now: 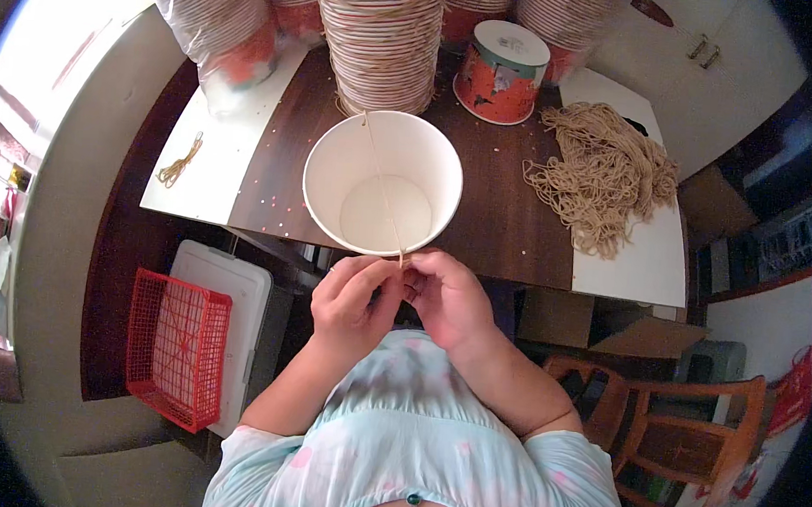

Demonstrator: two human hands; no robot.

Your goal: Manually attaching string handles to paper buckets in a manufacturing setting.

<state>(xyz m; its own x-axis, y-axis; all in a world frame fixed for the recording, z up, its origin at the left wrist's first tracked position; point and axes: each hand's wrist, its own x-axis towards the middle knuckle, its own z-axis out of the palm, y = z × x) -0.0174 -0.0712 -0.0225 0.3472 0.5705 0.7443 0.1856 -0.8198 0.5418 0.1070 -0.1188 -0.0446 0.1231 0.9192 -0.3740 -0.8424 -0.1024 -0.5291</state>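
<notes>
A white paper bucket point(327, 168) stands with its mouth up at the near edge of the table. A thin tan cord point(380, 174) runs across its mouth from the far rim to the near rim. At the near rim my left hand point(356, 299) and my right hand point(450, 299) meet, fingers pinched together on the cord's near end. My fingers cover most of that end, so whether it is knotted or passes through a hole is hidden.
Behind the bucket rises a tall stack of nested buckets point(379, 35), with plastic-wrapped stacks point(211, 14) alongside. An upturned red patterned bucket point(500, 76) stands to the right, near a heap of tan cords point(605, 173). A small cord bundle point(179, 160) lies left. Below are a red basket point(178, 346) and wooden chair point(685, 443).
</notes>
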